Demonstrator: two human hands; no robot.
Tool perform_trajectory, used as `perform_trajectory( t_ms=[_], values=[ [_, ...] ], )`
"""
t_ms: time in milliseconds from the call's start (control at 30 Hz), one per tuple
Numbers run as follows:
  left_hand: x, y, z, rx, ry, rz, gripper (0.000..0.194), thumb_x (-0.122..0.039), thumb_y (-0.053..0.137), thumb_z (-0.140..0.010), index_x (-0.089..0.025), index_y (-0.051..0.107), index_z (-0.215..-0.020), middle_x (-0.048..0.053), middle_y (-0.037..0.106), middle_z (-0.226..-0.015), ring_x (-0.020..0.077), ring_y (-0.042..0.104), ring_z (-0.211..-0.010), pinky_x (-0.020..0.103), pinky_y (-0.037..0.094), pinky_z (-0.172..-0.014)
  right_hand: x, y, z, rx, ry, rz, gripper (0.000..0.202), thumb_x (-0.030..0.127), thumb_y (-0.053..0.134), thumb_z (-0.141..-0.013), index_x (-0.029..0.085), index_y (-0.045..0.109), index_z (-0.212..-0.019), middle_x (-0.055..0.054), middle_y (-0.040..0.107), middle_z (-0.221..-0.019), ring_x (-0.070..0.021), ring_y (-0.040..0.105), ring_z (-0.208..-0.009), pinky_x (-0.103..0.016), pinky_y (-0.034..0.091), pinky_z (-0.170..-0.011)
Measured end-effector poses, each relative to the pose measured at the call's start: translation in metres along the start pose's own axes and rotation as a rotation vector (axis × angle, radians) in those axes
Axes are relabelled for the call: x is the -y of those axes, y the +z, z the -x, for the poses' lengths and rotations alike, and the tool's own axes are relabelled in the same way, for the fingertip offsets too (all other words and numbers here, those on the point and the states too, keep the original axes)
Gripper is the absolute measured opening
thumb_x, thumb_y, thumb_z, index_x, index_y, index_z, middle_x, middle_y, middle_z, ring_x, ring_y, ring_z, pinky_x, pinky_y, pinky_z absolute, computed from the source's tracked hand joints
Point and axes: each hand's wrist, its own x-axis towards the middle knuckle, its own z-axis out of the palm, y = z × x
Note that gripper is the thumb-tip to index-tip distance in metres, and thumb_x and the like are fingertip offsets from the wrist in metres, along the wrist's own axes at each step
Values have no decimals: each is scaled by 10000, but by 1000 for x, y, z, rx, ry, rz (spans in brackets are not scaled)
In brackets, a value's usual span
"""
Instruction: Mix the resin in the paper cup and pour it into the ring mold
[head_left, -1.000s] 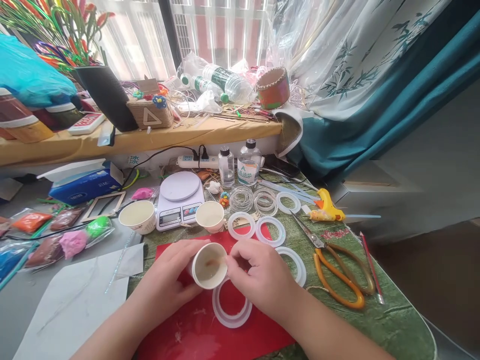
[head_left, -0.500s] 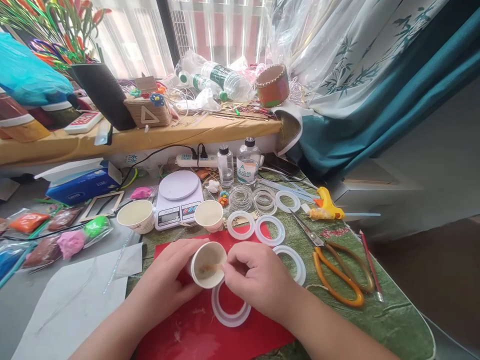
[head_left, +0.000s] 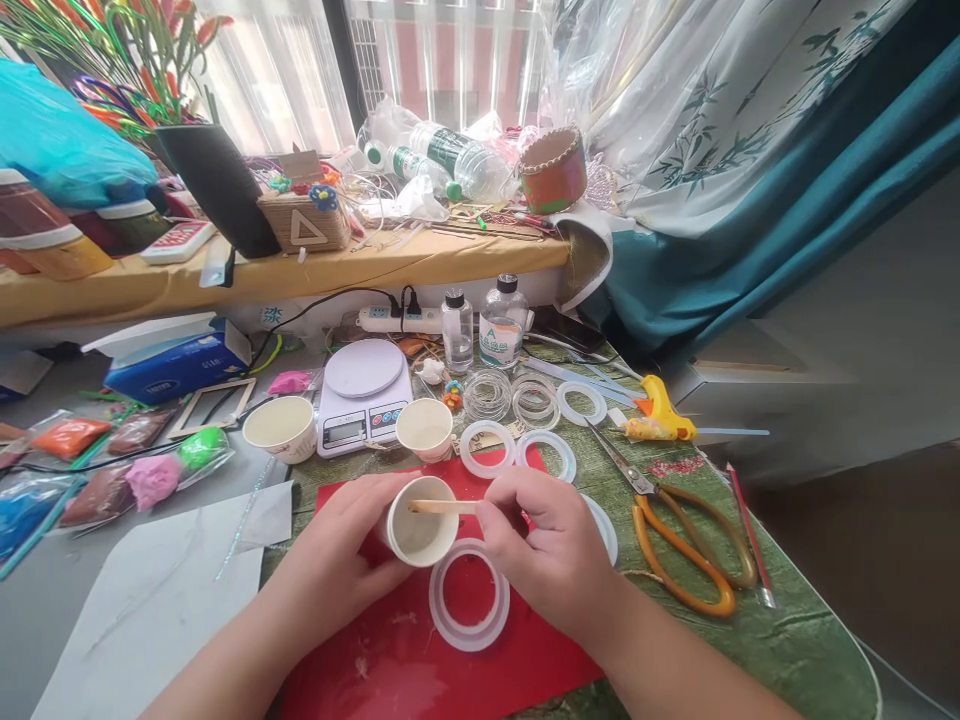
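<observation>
My left hand [head_left: 358, 540] is wrapped round a white paper cup [head_left: 421, 548], tilted so its mouth faces me. My right hand [head_left: 544, 540] pinches a flat wooden stick [head_left: 446, 507], whose far end reaches over the cup's rim into its opening. Just below the cup, a translucent ring mold [head_left: 442, 622] lies on a red sheet [head_left: 375, 660]. More such rings, among them one ring mold [head_left: 486, 470] behind the cup, sit along the sheet's back edge. Another ring is partly hidden by my right hand.
Two paper cups [head_left: 279, 432] flank a white kitchen scale [head_left: 365, 395]. Behind stand two clear bottles [head_left: 501, 325] with black caps. Orange-handled scissors [head_left: 686, 545], a yellow glue gun [head_left: 661, 412] and a pencil [head_left: 750, 535] lie at right. Bagged clay [head_left: 154, 480] and white paper [head_left: 157, 590] lie left.
My right hand has moved slightly right and up, drawing the stick partly out of the cup, so more of it shows. My left hand still holds the cup. The view has shifted a little.
</observation>
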Motion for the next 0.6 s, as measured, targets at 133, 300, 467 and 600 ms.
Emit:
perform_trajectory(
  t_ms=[133, 300, 467, 600],
  values=[
    [-1, -1, 0, -10, -7, -3, 544, -384, 764, -929, -413, 590, -1443, 11, 738, -1401, 300, 713, -1252, 414, 576, -1041, -8, 0, -1, 17, -11, 74, 245, 181, 596, -932, 214, 519, -702, 48, 492, -623, -111, 432, -579, -259, 361, -558],
    [-5, -3, 0, -33, -2, -10, 528, -378, 767, -908, -392, 616, -1414, 12, 756, -1384, 307, 736, -1223, 401, 606, -999, -11, -1, -3, -17, 74, 15, 226, 196, 600, -948, 213, 573, -724, 40, 539, -642, -120, 485, -592, -254, 387, -561],
    [-5, -3, 0, -54, -23, -15, 547, -373, 766, -898, -364, 612, -1423, 31, 753, -1392, 317, 731, -1237, 407, 607, -1006, -12, -2, -2, -27, 92, -66, 205, 212, 608, -956, 215, 596, -751, 35, 566, -660, -131, 516, -617, -261, 427, -593],
    [-6, -3, 0, -68, -39, -14, 538, -396, 778, -889, -364, 618, -1402, 26, 760, -1375, 315, 738, -1219, 412, 610, -1006, -11, -2, -1, -4, 22, -41, 218, 201, 619, -953, 215, 574, -740, 46, 536, -649, -118, 475, -593, -257, 393, -570]
  ],
)
